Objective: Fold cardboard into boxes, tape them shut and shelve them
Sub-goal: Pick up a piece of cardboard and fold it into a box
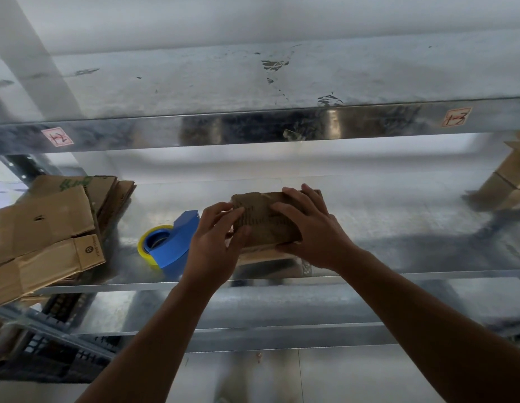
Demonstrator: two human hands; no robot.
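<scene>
A small brown cardboard box [261, 219] rests on the middle metal shelf [398, 228], and both hands hold it. My left hand [215, 245] grips its left end with the thumb pressed on the top flap. Across the box's right half lies my right hand [308, 228], fingers spread over the top. A blue tape dispenser [177, 242] with a yellow-edged roll stands on the shelf just left of my left hand. Flat cardboard blanks [49, 231] are piled at the shelf's left end.
An upper metal shelf [253, 82] runs across above, its front rail bearing two red-marked labels. Folded boxes [509, 181] stand at the middle shelf's far right. A lower shelf rail crosses under my forearms, and dark crates sit at the bottom left.
</scene>
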